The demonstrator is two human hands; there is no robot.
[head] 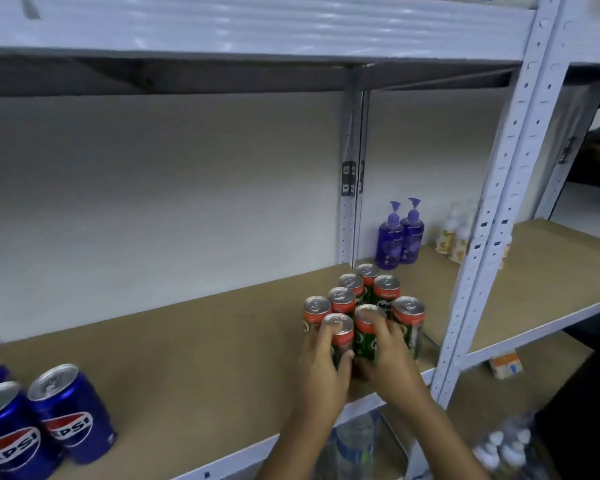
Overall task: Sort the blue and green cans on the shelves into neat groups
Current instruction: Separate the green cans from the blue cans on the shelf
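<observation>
Two hands are on the green cans at the right end of the shelf, near its front edge. The left hand wraps the front-left can, fingers up its left side, thumb hooked across the front. The right hand clamps the front can beside it, fingers curled over the rim and down the right side. Both cans stand upright, long axis vertical, touching each other and the six green cans packed behind them in a tight cluster that runs back toward the rear upright.

Here is the relation that matters: the cluster lies straight ahead of both grips, away from the front edge. My read is that these two are being squared up against the pack, so any nudge goes backward and inward, not sideways. The right-most can sits just beside the right hand's fingers and near the right post; a wide push could knock it.

The blue cans stand far off at the left end, near the front edge, well apart from the green group. The left hand is nearer to them. Three show; the frame edge cuts off the rest, so how neat they are I cannot tell.
</observation>
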